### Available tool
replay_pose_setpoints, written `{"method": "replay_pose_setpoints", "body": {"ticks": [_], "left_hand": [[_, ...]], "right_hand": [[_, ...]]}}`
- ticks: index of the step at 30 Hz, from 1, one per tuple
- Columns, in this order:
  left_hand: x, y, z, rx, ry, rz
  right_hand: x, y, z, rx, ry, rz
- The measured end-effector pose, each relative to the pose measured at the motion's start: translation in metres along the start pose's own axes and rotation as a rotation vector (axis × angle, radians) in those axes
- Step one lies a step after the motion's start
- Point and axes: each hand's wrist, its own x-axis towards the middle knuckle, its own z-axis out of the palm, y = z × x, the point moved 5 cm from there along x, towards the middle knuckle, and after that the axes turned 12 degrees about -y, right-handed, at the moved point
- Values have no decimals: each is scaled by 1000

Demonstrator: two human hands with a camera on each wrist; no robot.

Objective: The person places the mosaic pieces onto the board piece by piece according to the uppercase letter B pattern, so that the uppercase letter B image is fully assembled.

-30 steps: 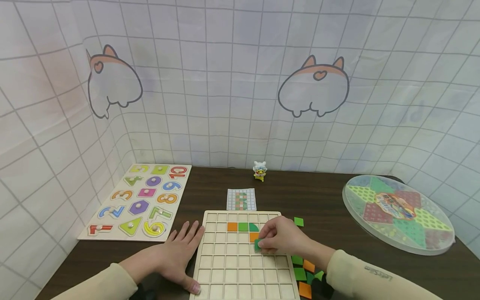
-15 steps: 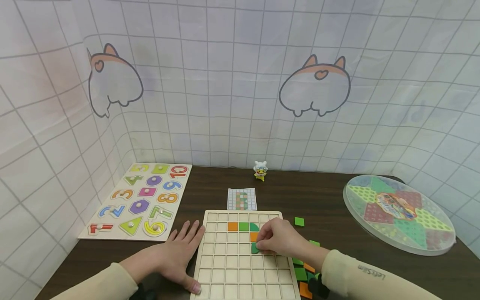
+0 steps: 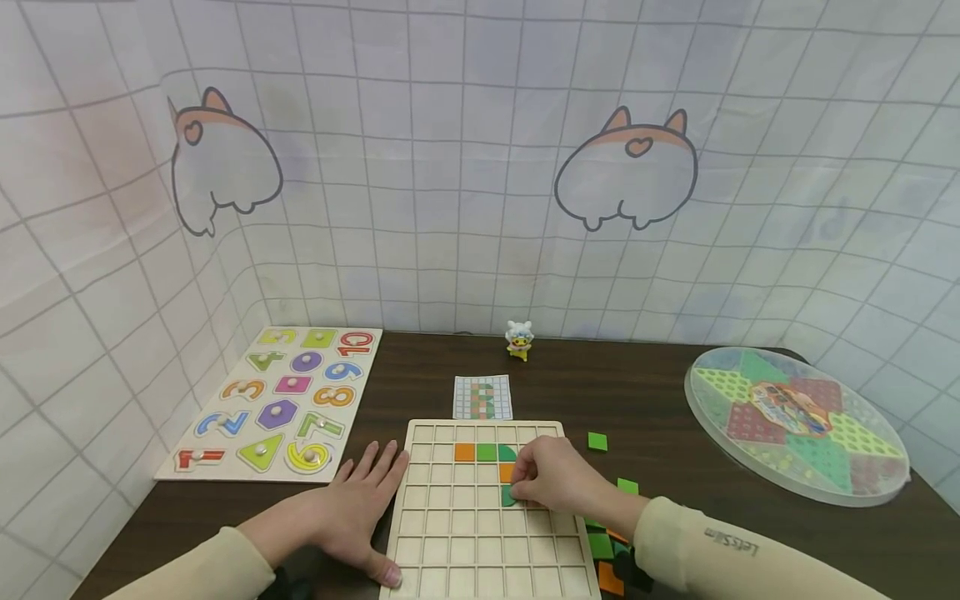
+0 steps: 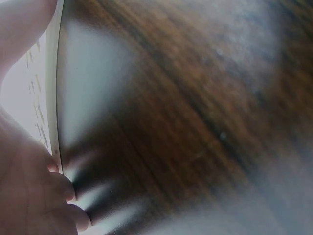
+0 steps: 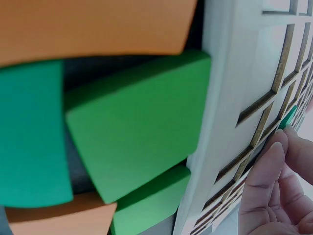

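A wooden grid board point(image 3: 453, 528) lies on the dark table. In its second row sit an orange tile point(image 3: 465, 452), a green tile point(image 3: 487, 452) and a dark green tile with one rounded corner point(image 3: 506, 452). Below the last is another orange tile point(image 3: 506, 472), partly behind the fingers. My right hand point(image 3: 561, 478) pinches a dark green tile point(image 3: 507, 496) between thumb and fingertip, at the cell under that orange one; the fingers hide part of it. My left hand point(image 3: 347, 515) rests spread along the board's left edge, its fingers straight.
Loose green tiles point(image 5: 142, 122) and orange tiles point(image 5: 93, 27) lie right of the board. A pattern card point(image 3: 482, 397) and small figurine point(image 3: 519, 340) stand behind it. A number puzzle point(image 3: 285, 400) is at left, a round Chinese checkers set point(image 3: 798, 429) at right.
My right hand has shifted slightly left, bringing the dark green tile from beside the cell to the spot beneath the orange tile. The left hand stays where it was.
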Motion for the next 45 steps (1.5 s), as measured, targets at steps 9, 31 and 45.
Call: {"method": "replay_pose_setpoints", "body": {"ticks": [9,31,45], "left_hand": [[0,1,0,-6,-11,-4],[-2,4,-2,14,0,5],[-1,3,-1,21,1,14]], "right_hand": [[-1,-2,-1,5,-28,3],[-2,-5,-2,-56,-34,-15],[-8,1,-16,-45,-12,-23]]}}
